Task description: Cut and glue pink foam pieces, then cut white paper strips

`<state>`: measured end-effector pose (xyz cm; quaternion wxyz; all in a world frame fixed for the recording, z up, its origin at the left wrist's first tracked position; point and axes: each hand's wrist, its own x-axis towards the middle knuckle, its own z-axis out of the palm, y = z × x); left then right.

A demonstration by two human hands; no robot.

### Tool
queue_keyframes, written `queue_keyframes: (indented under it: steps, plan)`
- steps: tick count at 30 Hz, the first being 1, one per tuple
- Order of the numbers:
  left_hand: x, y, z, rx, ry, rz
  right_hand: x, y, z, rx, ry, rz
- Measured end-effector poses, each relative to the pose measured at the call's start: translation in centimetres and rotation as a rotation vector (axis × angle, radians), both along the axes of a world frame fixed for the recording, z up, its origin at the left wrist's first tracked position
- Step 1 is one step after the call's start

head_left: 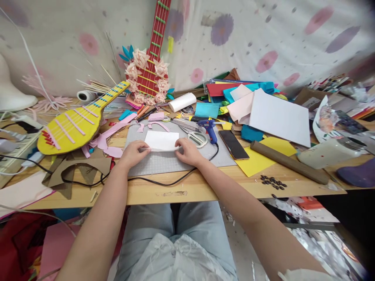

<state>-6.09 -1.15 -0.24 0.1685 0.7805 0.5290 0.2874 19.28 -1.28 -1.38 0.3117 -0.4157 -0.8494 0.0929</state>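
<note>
"Two pinches on the white paper [162,139]?"
"Yes. Left hand [135,153] at the near-left corner, right hand [189,152] at the near-right, fingers curled nearly closed on it."
"Where's it sitting?"
"Over the grey cutting mat [158,164], scissors [198,139] just beside the right hand."
"Hold both pinches level, tension even, or the edge could skew."

The paper [162,139] is white; the mat [152,164] is grey, finely gridded. The glue gun [209,128] is blue; its cord [175,180] and the phone [233,144] are black. The yellow lute [70,128] has pink bars [64,130] and red strips [47,136]; the red lute [155,50] has green and yellow bars [158,33] and pale pink flowers [140,58]. The backdrop [240,19] is white with pink and purple blooms [222,29]. The tube [288,162] is brown.
</note>
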Motion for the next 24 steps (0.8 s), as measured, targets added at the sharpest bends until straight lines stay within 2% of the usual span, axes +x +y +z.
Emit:
queue_keyframes:
  steps: [5, 7, 10, 11, 12, 14, 16, 17, 19, 22, 24]
  plan:
    - [2.4, -0.7, 0.3, 0.039, -0.081, -0.014, 0.1, 0.2, 0.1, 0.073, 0.077, 0.003]
    - [3.9, -1.2, 0.6, 0.019, -0.107, -0.083, 0.0, 0.3, 0.1, 0.083, 0.078, 0.010]
    - [5.8, -1.0, 1.4, -0.113, -0.166, -0.270, 0.0, 0.5, -0.1, 0.031, 0.018, 0.027]
    - [6.1, -0.5, 1.7, -0.120, -0.214, -0.263, 0.1, 0.6, -0.2, 0.012, -0.003, 0.035]
    - [6.2, 0.2, 2.0, -0.104, -0.261, -0.198, 0.2, 0.6, -0.2, -0.001, -0.016, 0.040]
    - [5.9, 2.0, 2.4, -0.066, -0.297, 0.066, 0.4, 0.8, -0.3, 0.000, -0.006, 0.032]
    - [5.5, 3.9, 2.7, -0.169, -0.270, 0.334, 0.5, 0.9, -0.3, 0.030, 0.030, 0.014]
    - [5.4, 4.7, 2.8, -0.242, -0.265, 0.389, 0.5, 0.9, -0.2, 0.051, 0.046, 0.008]
    - [5.5, 5.8, 2.9, -0.374, -0.316, 0.362, 0.6, 0.9, -0.1, 0.093, 0.063, 0.007]
    - [6.1, 6.4, 3.1, -0.562, -0.456, 0.249, 0.8, 0.9, 0.3, 0.124, 0.065, 0.038]
    - [6.3, 6.4, 3.2, -0.558, -0.466, 0.218, 1.1, 0.9, 0.6, 0.123, 0.052, 0.073]
